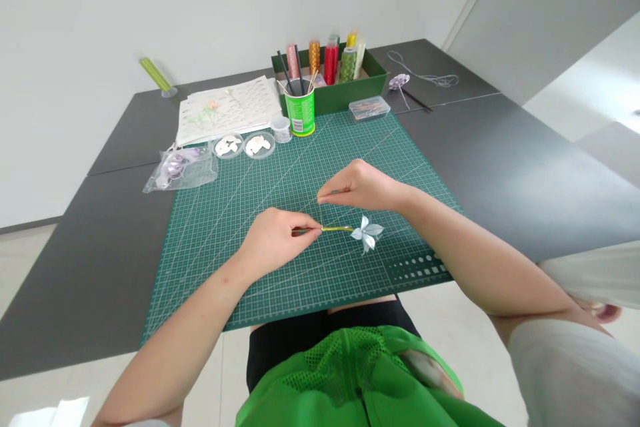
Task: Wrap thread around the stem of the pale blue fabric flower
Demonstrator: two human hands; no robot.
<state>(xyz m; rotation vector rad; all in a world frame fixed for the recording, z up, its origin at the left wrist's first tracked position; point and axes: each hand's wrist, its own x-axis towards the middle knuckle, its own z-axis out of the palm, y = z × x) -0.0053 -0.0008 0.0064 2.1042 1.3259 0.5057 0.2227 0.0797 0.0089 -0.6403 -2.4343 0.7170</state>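
Note:
A pale blue-white flower point(367, 235) lies sideways over the green cutting mat point(295, 280), its petals pointing right. Its thin yellow-green stem point(336, 229) runs left into the pinched thumb and fingers of my left hand point(277, 240). Above and slightly to the left of the petals, my right hand point(361, 187) is closed in a pinch. A very faint thread seems to run from its fingertips down to the stem near my left fingertips; it is too fine to make out clearly.
Beyond my hands stand a green can point(301, 113) of sticks, a dark green box point(345, 97) of thread spools and a clear case point(369, 108). White sheets point(230, 110), dishes of white pieces point(259, 145) and a bagged purple flower point(180, 168) lie at left.

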